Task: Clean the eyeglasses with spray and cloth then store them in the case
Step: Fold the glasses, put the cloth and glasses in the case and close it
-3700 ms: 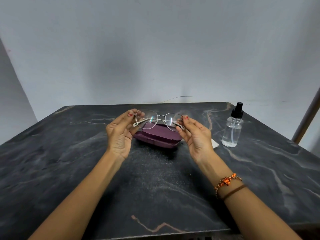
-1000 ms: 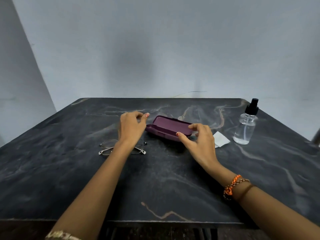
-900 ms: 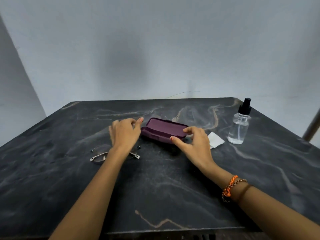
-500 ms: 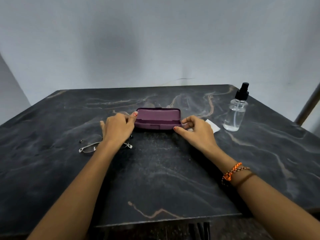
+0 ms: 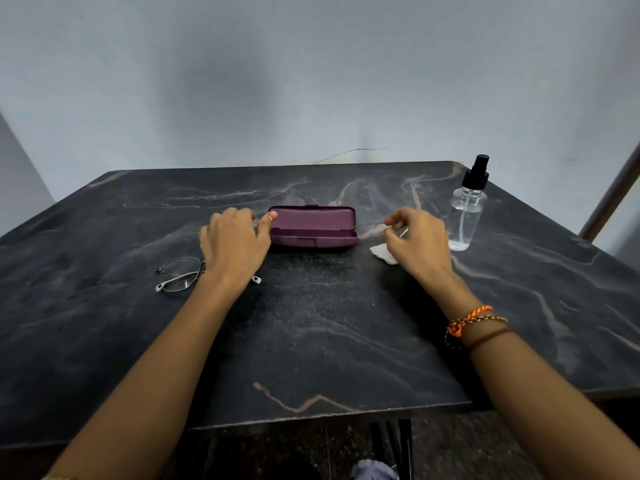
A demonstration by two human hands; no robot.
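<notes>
Head view: eyeglasses (image 5: 180,274) flat on the dark marble table (image 5: 311,341), left of centre, partly hidden under the left wrist. Probably parked there to free both hands for the cleaning things. Temples unfolded, as far as can be told.

Left hand (image 5: 235,242) loosely curled, gripping nothing, thumb tip touching the left end of the purple case (image 5: 313,226). Looks like steadying or squaring the case rather than lifting it. Case lid seemingly ajar, hinge away from the camera, standing between the two hands, presumably kept central and ready to receive the glasses at the end.

Right hand (image 5: 417,239) curled over the white cloth (image 5: 382,253), fingertips pinched together above it. Cannot tell whether a corner of the cloth is already caught between them or only about to be. Cloth lying just right of the case, rumpled, mostly covered by the hand.

Spray bottle (image 5: 467,211) upright, capped in black, clear liquid low inside, just beyond the right hand, near the right edge, within easy reach of that hand. Untouched.

Judging by this layout: cleaning not yet begun, cloth pickup the step in hand.

Count: one pair of eyeglasses, one case, one cloth, one spray bottle, two hands. Bracelets (image 5: 474,322) on the right wrist: two or three strands, hard to separate.
</notes>
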